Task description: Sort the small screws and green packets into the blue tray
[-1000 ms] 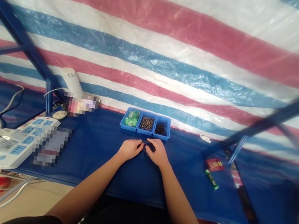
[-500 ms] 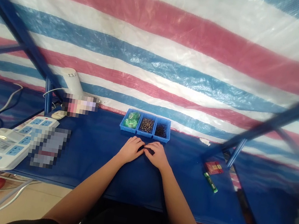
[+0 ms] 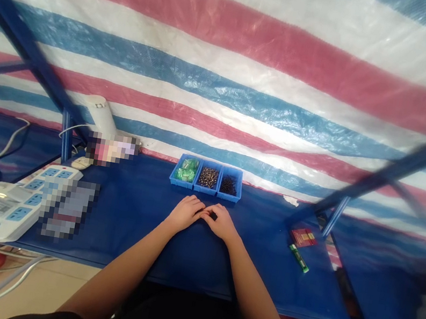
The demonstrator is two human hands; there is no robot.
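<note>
My left hand [image 3: 185, 213] and my right hand [image 3: 220, 221] rest side by side on the blue table cloth [image 3: 134, 212], fingertips touching. Both have their fingers curled in a pinch around a small dark part [image 3: 213, 215] that I cannot make out. Just beyond the hands stand three small blue bins in a row: the left bin [image 3: 186, 171] holds green pieces, the middle bin [image 3: 208, 177] brownish small parts, the right bin [image 3: 230, 184] dark small parts.
White power strips [image 3: 18, 198] with cables lie at the left. A white cylinder [image 3: 100, 113] leans at the back left. A red packet [image 3: 304, 237] and a green stick [image 3: 300, 258] lie to the right. Blue frame posts [image 3: 65, 137] stand at both sides before a striped tarpaulin.
Both hands have drawn slightly closer together and nearer to me; the fingertips now meet over the small dark part. The view has shifted a little.
</note>
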